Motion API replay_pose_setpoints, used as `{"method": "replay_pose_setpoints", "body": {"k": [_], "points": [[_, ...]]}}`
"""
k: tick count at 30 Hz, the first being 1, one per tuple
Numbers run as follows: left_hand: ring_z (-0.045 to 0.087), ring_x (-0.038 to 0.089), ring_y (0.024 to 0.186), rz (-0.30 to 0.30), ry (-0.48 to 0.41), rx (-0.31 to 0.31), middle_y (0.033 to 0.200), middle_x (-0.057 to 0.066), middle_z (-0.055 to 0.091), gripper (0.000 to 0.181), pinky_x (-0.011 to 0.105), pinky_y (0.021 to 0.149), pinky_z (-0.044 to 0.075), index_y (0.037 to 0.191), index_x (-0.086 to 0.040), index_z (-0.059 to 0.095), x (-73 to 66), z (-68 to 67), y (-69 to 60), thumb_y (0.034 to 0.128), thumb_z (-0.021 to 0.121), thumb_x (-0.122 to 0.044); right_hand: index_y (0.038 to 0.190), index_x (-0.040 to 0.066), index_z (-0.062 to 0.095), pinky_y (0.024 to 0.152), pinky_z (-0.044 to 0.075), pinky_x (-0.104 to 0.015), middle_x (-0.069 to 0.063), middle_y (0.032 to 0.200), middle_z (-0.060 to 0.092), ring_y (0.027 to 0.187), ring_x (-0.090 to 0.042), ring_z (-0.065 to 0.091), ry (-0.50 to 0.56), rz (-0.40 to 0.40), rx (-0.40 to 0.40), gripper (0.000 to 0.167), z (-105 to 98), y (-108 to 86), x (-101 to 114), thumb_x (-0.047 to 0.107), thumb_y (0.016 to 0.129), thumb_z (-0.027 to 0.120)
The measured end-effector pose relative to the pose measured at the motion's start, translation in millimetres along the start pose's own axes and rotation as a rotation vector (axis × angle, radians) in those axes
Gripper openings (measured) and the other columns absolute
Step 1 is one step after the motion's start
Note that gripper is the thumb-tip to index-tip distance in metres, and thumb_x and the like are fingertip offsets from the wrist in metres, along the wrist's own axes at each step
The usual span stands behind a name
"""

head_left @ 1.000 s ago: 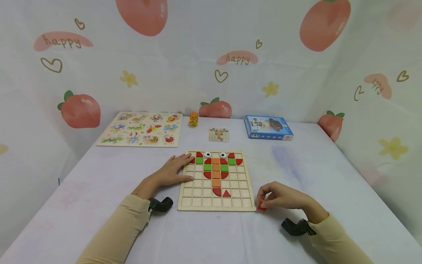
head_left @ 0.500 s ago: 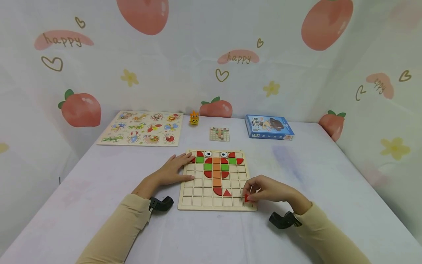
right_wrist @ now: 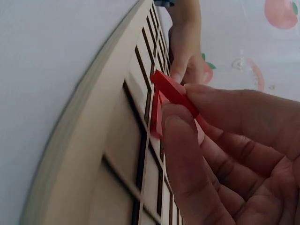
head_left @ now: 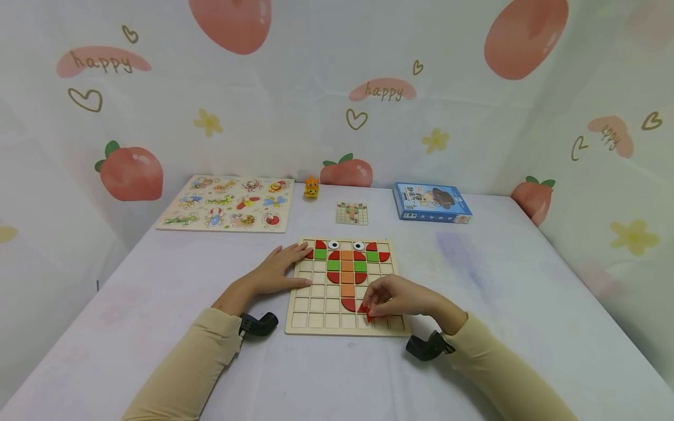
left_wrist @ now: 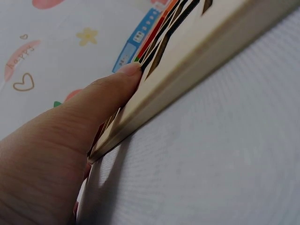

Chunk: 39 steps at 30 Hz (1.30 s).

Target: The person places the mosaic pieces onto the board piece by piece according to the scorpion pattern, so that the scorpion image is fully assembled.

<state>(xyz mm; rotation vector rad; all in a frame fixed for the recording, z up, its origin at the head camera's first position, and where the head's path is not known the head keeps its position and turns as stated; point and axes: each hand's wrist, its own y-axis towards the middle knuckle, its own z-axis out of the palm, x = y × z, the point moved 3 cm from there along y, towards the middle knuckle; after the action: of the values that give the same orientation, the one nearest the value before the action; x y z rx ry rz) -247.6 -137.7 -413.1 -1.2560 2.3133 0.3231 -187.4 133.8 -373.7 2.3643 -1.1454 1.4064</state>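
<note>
A wooden grid board point(head_left: 316, 320) lies on the table, carrying orange squares point(head_left: 347, 278), green squares point(head_left: 333, 265), red quarter-circles point(head_left: 349, 304) and two eye discs point(head_left: 358, 246). My left hand point(head_left: 271, 273) rests on the board's left side with its fingers spread; the left wrist view has the thumb point(left_wrist: 108, 93) lying over the edge. Above the board's lower part, my right hand point(head_left: 397, 297) pinches a red triangle point(right_wrist: 174, 93) between thumb and forefinger. Just behind this piece, another red triangle point(right_wrist: 156, 117) sits on the board, partly hidden by the fingers.
Behind the board lies a small pattern card point(head_left: 352, 213). An insect puzzle board point(head_left: 226, 203) is at the back left, beside a small orange toy figure point(head_left: 311, 187). A blue box point(head_left: 432, 203) lies at the back right.
My right hand has moved left from beside the board's lower right corner to over its lower rows, carrying the red triangle. The left hand stays in place on the board.
</note>
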Motion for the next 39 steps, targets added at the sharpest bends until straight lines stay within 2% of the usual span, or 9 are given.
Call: {"method": "replay_pose_setpoints", "body": {"k": [10, 15, 21, 29, 39], "points": [[0.015, 0.028, 0.145, 0.003, 0.015, -0.012, 0.155, 0.007, 0.022, 0.082, 0.052, 0.117, 0.003, 0.147, -0.015, 0.030, 0.2, 0.2, 0.5, 0.0818, 0.063, -0.054, 0.087, 0.004, 0.067, 0.060, 0.049, -0.019, -0.002, 0.075, 0.065, 0.065, -0.008, 0.055, -0.018, 0.016, -0.010, 0.008, 7, 3.9, 4, 0.008, 0.082, 0.070], [0.015, 0.028, 0.145, 0.004, 0.016, -0.012, 0.155, 0.007, 0.023, 0.082, 0.052, 0.117, 0.004, 0.147, -0.015, 0.030, 0.5, -0.6, 1.0, 0.0819, 0.063, -0.053, 0.085, 0.003, 0.066, 0.060, 0.048, -0.018, -0.001, 0.074, 0.063, 0.065, -0.009, 0.053, -0.059, 0.032, -0.017, 0.011, 7, 3.3, 5, 0.008, 0.079, 0.073], [0.015, 0.028, 0.145, 0.005, 0.011, -0.009, 0.155, 0.006, 0.023, 0.083, 0.052, 0.117, 0.003, 0.147, -0.015, 0.030, 0.7, -0.4, 1.2, 0.0816, 0.062, -0.055, 0.083, 0.008, 0.066, 0.058, 0.047, -0.018, 0.002, 0.070, 0.059, 0.065, -0.009, 0.051, -0.135, 0.072, -0.033, 0.012, 10, 0.6, 6, 0.010, 0.076, 0.076], [0.016, 0.028, 0.145, 0.007, 0.014, -0.011, 0.155, 0.005, 0.023, 0.083, 0.052, 0.117, 0.004, 0.147, -0.016, 0.030, 0.4, -0.7, 1.1, 0.0815, 0.062, -0.055, 0.079, 0.008, 0.067, 0.055, 0.045, -0.017, 0.004, 0.067, 0.057, 0.061, -0.006, 0.049, -0.200, 0.040, -0.047, 0.007, 13, 2.7, 5, 0.010, 0.079, 0.074], [0.016, 0.028, 0.145, 0.007, 0.003, -0.014, 0.155, 0.006, 0.022, 0.084, 0.052, 0.117, 0.003, 0.147, -0.015, 0.030, -0.6, -1.4, -0.8, 0.0814, 0.062, -0.055, 0.077, 0.008, 0.066, 0.053, 0.044, -0.017, 0.005, 0.066, 0.057, 0.059, -0.005, 0.048, -0.199, 0.025, -0.057, 0.008, 14, 3.3, 5, 0.011, 0.079, 0.073]]}}
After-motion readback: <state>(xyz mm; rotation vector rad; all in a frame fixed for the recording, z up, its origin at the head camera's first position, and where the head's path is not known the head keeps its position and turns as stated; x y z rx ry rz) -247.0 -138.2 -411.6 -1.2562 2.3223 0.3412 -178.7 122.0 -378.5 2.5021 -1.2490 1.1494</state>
